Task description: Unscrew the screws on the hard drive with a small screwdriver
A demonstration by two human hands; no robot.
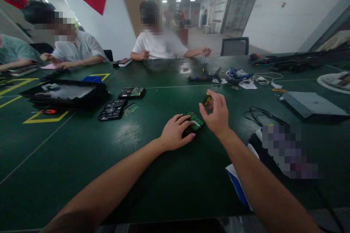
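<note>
My left hand [175, 134] lies over a hard drive [197, 123] on the green tabletop, fingers wrapped across it. Its green circuit board faces up, partly covered by those fingers. Just right of the drive, my right hand [218, 113] is raised, pinching a yellow-and-black screwdriver [207, 98] by its handle. The screwdriver's shaft cannot be made out. Tiny dark bits lie beyond the drive. Further left are a second hard drive [132, 92], a black drive casing [111, 110] and a loose green circuit board [131, 109].
Stacked black trays [65, 106] stand at left, with an orange-handled tool [49, 111] before them. At right are a grey metal box [314, 105], black cables [266, 113] and a blue-and-white packet [240, 185]. Several people sit across the table, near white cables [266, 77].
</note>
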